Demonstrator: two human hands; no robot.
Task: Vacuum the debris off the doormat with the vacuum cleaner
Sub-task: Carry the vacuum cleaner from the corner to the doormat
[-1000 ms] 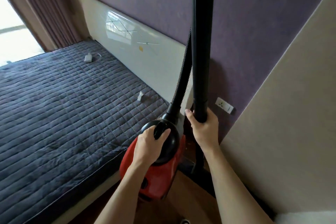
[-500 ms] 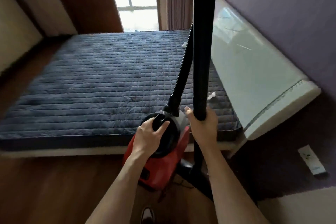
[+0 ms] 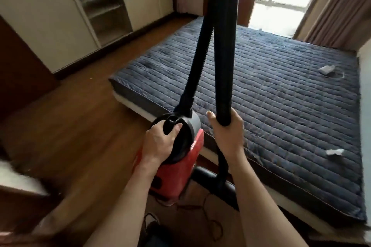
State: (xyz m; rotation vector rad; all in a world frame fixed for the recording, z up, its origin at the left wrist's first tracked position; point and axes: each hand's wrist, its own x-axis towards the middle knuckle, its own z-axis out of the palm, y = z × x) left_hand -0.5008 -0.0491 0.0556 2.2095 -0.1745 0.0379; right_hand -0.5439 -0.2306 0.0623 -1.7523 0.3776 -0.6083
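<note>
One vacuum cleaner (image 3: 176, 174) beside quilted mattress (image 3: 281, 96)

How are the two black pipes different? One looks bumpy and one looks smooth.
The hose is ribbed and thinner; the tube is plain and thicker. The hose plugs into the top of the red vacuum cleaner; the tube is gripped by the right hand. The hose leans; the tube stands nearly upright. Both are black and run up out of view.

Red vacuum cleaner (image 3: 176, 170) with black hose (image 3: 197, 62); navy quilted striped mattress (image 3: 281, 94).
</note>
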